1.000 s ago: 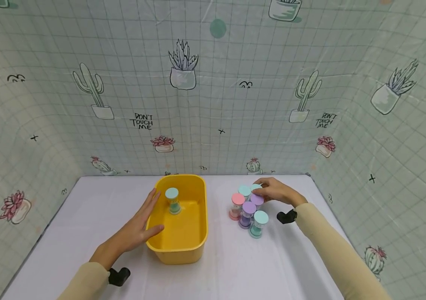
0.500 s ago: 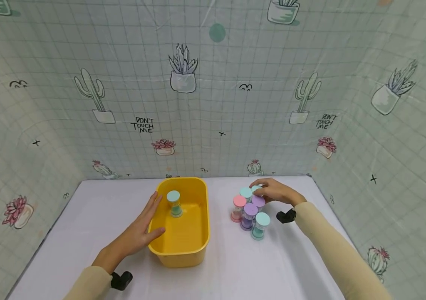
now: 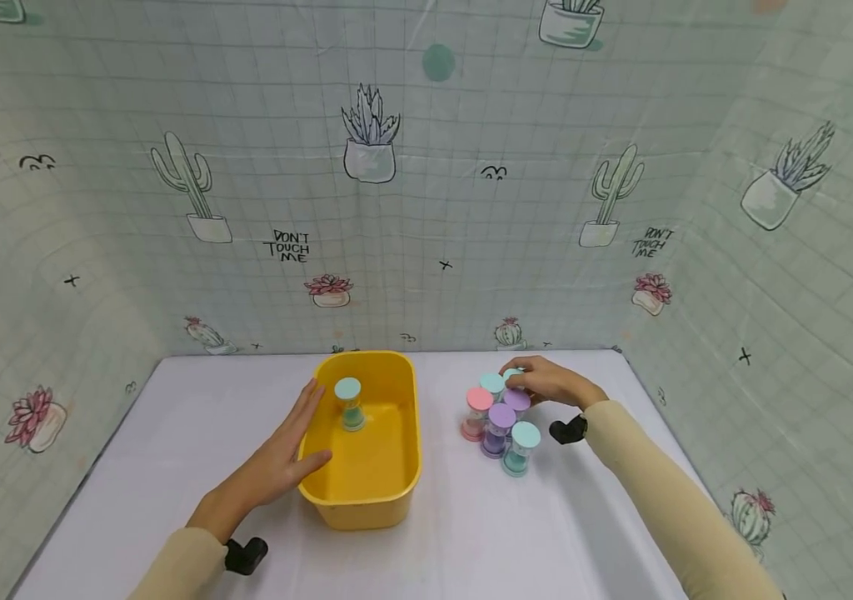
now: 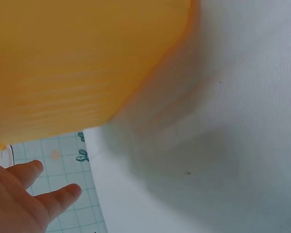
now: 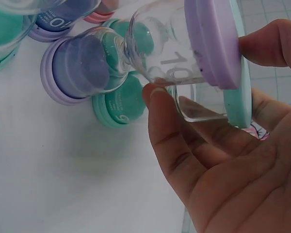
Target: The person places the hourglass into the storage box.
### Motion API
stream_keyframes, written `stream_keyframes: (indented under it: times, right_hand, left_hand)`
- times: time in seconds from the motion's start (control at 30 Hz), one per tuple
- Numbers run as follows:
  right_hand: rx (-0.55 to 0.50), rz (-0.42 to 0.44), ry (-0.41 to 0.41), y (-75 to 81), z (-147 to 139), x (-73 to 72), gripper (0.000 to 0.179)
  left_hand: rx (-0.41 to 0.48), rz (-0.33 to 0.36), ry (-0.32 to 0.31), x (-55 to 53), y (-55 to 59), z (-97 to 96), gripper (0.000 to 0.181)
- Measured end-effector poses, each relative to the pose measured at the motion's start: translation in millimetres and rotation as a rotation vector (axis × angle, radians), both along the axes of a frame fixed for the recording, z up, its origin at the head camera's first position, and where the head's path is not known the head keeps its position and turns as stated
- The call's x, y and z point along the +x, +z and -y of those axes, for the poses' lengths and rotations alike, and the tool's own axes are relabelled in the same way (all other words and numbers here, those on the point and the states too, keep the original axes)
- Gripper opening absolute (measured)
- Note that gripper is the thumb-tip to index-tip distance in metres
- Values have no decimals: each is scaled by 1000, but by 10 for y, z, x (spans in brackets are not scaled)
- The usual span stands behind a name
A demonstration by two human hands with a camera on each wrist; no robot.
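Inside the yellow bin [image 3: 366, 475] one mint-green sand timer [image 3: 350, 400] stands upright. My left hand [image 3: 276, 458] rests on the bin's left rim, fingers straight and thumb over the edge. To the right, several sand timers stand close together: a pink one [image 3: 476, 412], two purple ones, one in front [image 3: 499, 429], and mint-green ones, with the nearest [image 3: 521, 450] at the front. My right hand [image 3: 550, 382] grips the back-right mint-green sand timer [image 5: 240, 104], mostly hidden behind the fingers and a purple sand timer [image 5: 213, 43].
A white-covered table [image 3: 456, 533] lies under everything. Grid-patterned cloth with cactus drawings [image 3: 426, 217] rises at the back and both sides. A black wrist device [image 3: 571, 430] sits at the right cuff, another [image 3: 246, 556] at the left.
The head view shifts slightly. Both hands hold nearly the same places, and the bin and sand timers stay where they were.
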State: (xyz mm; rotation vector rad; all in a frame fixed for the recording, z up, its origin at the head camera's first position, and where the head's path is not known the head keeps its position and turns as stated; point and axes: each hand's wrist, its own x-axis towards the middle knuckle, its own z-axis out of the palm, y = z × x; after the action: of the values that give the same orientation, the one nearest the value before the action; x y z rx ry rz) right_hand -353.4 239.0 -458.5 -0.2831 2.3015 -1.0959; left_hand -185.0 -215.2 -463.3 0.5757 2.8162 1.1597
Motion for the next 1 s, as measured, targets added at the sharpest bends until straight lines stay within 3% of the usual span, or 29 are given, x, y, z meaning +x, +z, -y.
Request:
stream_keyframes:
  times: [0.27,0.47,0.8,1.0]
  right_hand:
    - [26,-19,10,-25,-40,62,48]
    - [50,-64,14,50,-70,8,48]
    - [71,-170,6,330,-154,-131,54]
    - [84,-255,29,624,-19,-218,58]
  left_hand:
    - [5,6,-9,-18,-31,-28,88]
    - [15,-9,-9,-13,-26,-16,88]
    - [-23,-24,-9,-42,18,-23,89]
    - [-104,-33,32,14,66,-8,89]
